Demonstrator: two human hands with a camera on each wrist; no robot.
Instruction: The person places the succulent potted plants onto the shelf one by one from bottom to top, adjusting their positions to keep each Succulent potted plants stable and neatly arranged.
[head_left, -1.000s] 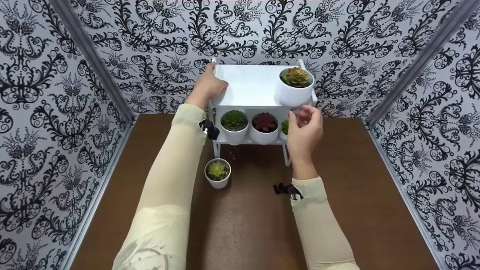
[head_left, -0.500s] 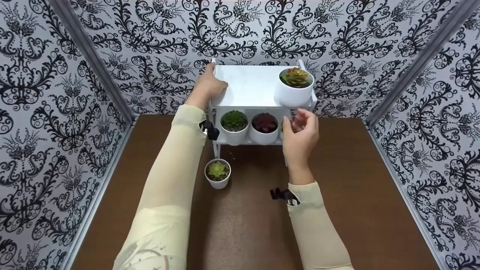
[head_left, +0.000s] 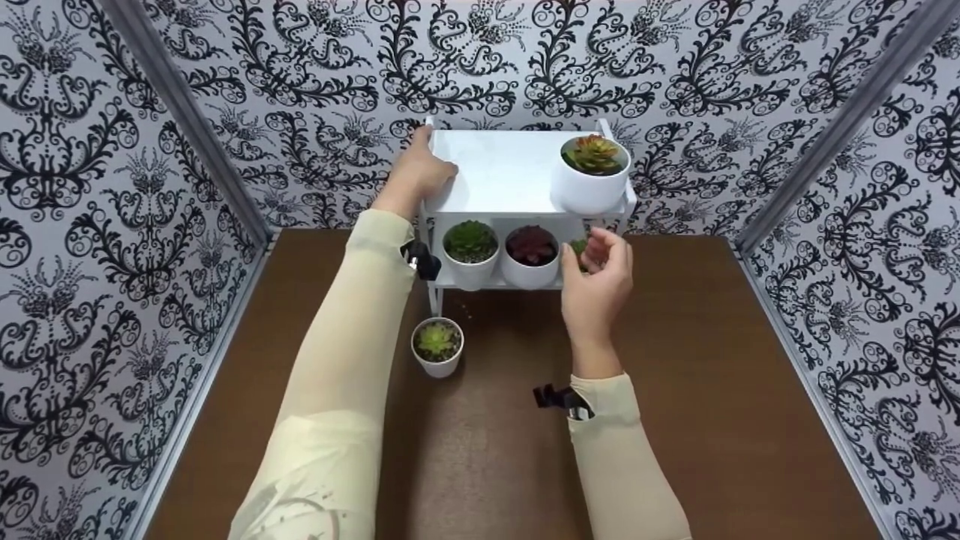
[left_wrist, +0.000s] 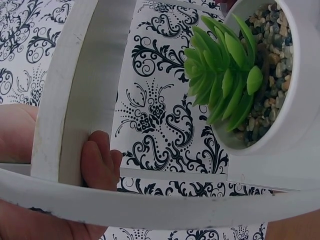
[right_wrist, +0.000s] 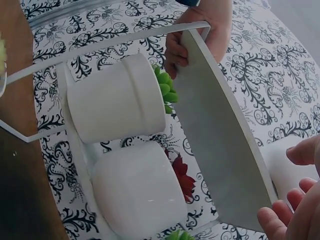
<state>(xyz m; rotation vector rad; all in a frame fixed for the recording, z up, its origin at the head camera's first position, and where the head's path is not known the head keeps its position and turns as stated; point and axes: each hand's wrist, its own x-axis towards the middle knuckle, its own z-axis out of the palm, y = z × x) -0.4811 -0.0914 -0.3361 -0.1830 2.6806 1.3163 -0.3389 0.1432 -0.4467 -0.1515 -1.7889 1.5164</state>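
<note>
My left hand (head_left: 416,180) grips the left end of a white two-tier shelf (head_left: 495,169), thumb on the upper board; fingertips (left_wrist: 97,167) curl under it in the left wrist view. My right hand (head_left: 595,296), fingers loosely bent and holding nothing, hovers before the shelf's right side. Above it, a white pot with a red-tipped succulent (head_left: 590,186) stands on the upper board's right end. On the lower board are a potted green succulent (head_left: 470,262) and a potted dark red succulent (head_left: 530,266). A third green succulent (head_left: 579,246) there is mostly hidden by my right hand.
A small white pot with a yellow-green succulent (head_left: 437,349) stands on the brown table (head_left: 480,450), in front of the shelf's left leg. Patterned walls (head_left: 480,60) enclose the table at the back and both sides.
My right hand has moved down and slightly left, away from the pot on the upper board. The left hand, shelf and pots have stayed in place.
</note>
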